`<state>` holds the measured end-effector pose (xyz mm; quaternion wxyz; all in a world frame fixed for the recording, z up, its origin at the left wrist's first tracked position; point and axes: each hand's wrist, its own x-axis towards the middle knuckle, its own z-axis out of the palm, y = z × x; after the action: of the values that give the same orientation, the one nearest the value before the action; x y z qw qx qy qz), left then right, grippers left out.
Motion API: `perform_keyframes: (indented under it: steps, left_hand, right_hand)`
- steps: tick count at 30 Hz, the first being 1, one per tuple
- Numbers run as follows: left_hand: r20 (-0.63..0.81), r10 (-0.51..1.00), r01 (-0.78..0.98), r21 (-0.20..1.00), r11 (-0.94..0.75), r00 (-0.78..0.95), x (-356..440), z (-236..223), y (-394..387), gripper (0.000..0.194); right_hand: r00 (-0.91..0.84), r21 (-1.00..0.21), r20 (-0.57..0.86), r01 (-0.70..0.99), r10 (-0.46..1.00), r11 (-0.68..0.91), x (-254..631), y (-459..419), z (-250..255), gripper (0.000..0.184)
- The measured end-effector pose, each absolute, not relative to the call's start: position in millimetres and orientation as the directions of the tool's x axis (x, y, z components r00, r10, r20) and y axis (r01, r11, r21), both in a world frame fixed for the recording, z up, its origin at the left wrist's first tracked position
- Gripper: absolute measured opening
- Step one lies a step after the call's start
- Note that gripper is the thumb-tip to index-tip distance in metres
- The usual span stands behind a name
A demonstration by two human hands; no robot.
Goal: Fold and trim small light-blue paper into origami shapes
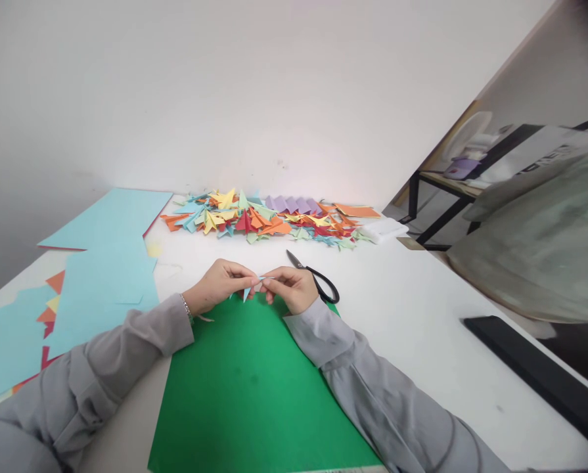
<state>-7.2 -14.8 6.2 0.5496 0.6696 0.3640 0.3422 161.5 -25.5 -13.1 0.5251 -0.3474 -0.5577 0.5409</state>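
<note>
- On my feed, left hand (225, 284) and right hand (294, 288) are both pinching a folded light-blue paper piece (247, 293), 12 o'clock end of the green sheet (254, 387)
- black-handled scissors (302, 265) beside the right hand, 2 o'clock
- folded-paper pile (264, 223) up at 12

To the right of the fingers (288, 276), and just beside them, scissors (323, 281) with black handles lay on a white table (412, 328). Straight beyond the fingers, a heap of folded paper shapes (244, 220) in many colours stretched along the foot of a pale wall (254, 98), with a purple pleated strip (294, 204) at its back. A white packet (383, 230) lay beyond and right of the fingers. Well to their left spread light blue sheets (104, 282). Nearer than the fingers and far right lay a long black slab (530, 374); beyond and right stood a black-framed shelf (449, 185).
</note>
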Motion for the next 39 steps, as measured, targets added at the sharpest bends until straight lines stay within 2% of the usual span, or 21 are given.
perform_keyframes:
  steps: [18, 26, 30, 34, 39]
  left_hand:
    - [0.065, 0.855, 0.061, 0.992, -0.113, 0.515, -9.3, 3.1, -12.3, 0.017]
    - [-0.005, 0.837, 0.087, 0.995, -0.051, 0.547, -8.5, 5.6, -14.1, 0.02]
    - [-0.032, 0.832, 0.083, 0.996, -0.017, 0.553, -7.5, 7.1, -15.2, 0.021]
    - [-0.036, 0.85, 0.098, 0.995, -0.018, 0.525, -6.4, 7.3, -15.3, 0.032]
    - [-0.017, 0.859, 0.132, 0.989, -0.059, 0.511, -5.4, 8.2, -14.9, 0.03]
  right_hand:
    - [-0.28, -0.963, 0.128, -0.266, 0.951, 0.051, 162.5, -23.3, -17.9, 0.015]
    - [-0.164, -0.972, 0.184, -0.179, 0.969, 0.154, 161.1, -26.3, -9.1, 0.014]
    - [-0.167, -0.972, 0.19, -0.174, 0.967, 0.161, 160.8, -27.1, -8.7, 0.014]
    - [-0.167, -0.969, 0.198, -0.184, 0.966, 0.166, 159.7, -27.6, -9.9, 0.013]
    - [-0.181, -0.968, 0.201, -0.188, 0.963, 0.166, 159.5, -27.1, -10.4, 0.012]
